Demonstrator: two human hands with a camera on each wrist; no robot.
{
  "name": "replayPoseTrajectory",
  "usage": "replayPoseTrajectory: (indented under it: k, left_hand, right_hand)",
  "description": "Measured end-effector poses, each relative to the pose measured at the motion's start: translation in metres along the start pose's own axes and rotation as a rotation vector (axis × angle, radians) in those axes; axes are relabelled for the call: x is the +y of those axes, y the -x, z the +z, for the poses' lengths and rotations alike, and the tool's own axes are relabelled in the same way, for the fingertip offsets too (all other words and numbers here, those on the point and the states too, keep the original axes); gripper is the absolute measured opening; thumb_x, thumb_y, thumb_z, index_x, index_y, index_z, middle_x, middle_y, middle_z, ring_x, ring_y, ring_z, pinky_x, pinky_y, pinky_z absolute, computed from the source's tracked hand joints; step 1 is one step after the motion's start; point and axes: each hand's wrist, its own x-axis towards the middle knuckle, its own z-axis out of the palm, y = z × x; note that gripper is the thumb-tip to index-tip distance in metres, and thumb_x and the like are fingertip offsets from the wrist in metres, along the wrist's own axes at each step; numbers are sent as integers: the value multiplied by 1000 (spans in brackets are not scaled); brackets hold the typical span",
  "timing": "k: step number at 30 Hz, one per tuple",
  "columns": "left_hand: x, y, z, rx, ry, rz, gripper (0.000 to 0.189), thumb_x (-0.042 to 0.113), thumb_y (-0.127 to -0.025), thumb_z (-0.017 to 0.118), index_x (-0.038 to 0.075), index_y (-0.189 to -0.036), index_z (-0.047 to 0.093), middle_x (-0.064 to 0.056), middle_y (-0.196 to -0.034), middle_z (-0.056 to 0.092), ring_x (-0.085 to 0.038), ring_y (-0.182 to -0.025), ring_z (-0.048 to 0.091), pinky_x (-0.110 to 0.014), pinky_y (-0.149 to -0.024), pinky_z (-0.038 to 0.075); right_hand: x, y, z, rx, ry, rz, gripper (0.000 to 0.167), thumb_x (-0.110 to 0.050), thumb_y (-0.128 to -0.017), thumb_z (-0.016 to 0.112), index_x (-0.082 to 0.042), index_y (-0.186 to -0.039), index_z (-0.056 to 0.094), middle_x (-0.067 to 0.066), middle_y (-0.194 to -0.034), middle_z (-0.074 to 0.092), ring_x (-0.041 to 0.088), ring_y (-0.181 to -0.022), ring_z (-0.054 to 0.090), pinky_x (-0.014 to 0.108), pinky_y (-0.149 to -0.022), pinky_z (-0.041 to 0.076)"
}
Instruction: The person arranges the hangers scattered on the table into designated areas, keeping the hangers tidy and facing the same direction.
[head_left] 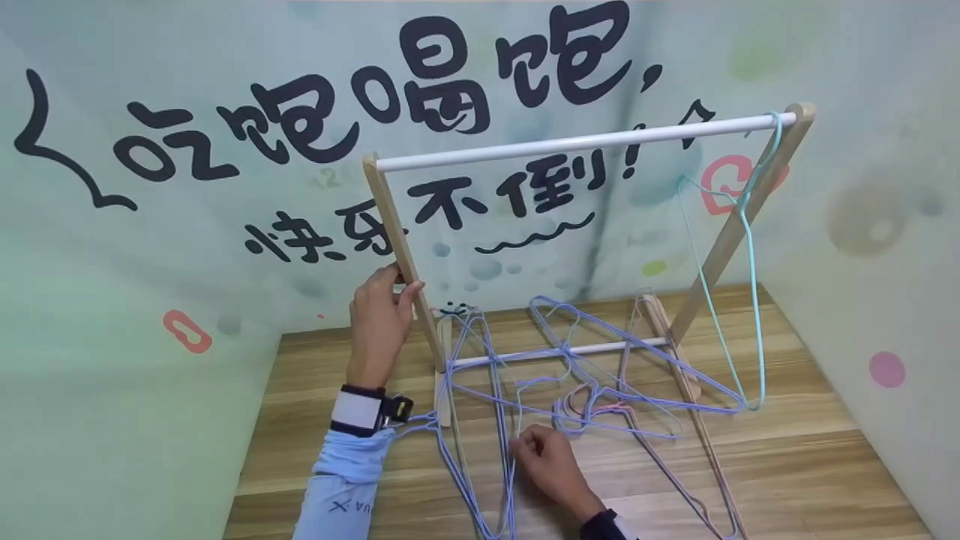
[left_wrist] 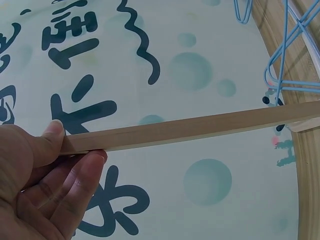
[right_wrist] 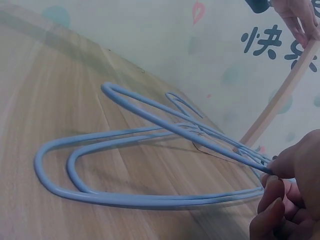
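Note:
My left hand [head_left: 381, 315] holds the left wooden post [head_left: 391, 229] of a hanger rack, the thumb on one side and fingers on the other. At the front, my right hand [head_left: 553, 461] pinches the wire of a blue hanger [right_wrist: 150, 119] between thumb and fingers. That hanger's rounded end rises over other blue wire hangers lying below it. From the right end of the rack's white top rail [head_left: 585, 142] hangs a teal wire hanger [head_left: 753, 277]. The hook of the pinched hanger is hard to pick out among the overlapping wires.
Several blue hangers [head_left: 652, 346] and a pinkish one [head_left: 622, 407] lie tangled around the rack's lower white rail [head_left: 622, 348]. The rack stands on a wood-grain surface [head_left: 795, 465]. Behind it, a printed wall [head_left: 225, 277] closes off the back and both sides.

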Motion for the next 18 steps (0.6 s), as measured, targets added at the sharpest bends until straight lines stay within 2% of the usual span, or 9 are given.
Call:
replayPoseTrajectory:
  k: [6, 12, 15, 18]
  left_hand:
    - [0, 0, 0, 3, -1, -5, 26, 21, -99, 69, -3, -109, 68, -16, -101, 69, -28, -83, 73, -44, -76, 59]
    - [1, 0, -1, 2, 2, -15, 25, 20, -98, 69, -3, -109, 68, -16, -101, 69, -28, -82, 74, -43, -75, 59]
    - [1, 0, 0, 3, 5, -17, 26, 20, -98, 70, -3, -109, 68, -17, -101, 69, -28, -81, 73, -43, -74, 59]
    - [2, 1, 0, 0, 5, -21, 26, 20, -98, 70, -3, -110, 68, -17, -102, 69, -28, -82, 73, -43, -74, 59]
  right_hand:
    - [-7, 0, -2, -5, -7, 33, 17, -5, -96, 70, -5, -79, 65, -7, -68, 52, 6, -60, 46, 21, -56, 38]
    - [-45, 2, -10, -12, -26, 31, 16, 3, -95, 67, 4, -80, 63, 3, -70, 54, 10, -61, 45, 21, -57, 36]
    - [-56, 2, -13, -15, -61, 15, 15, 5, -95, 67, 4, -80, 62, 4, -71, 55, 9, -61, 45, 22, -56, 37]
    - [-45, 1, -12, -16, -83, 28, 15, 2, -95, 67, 2, -81, 63, 3, -72, 57, 8, -61, 46, 22, -55, 37]
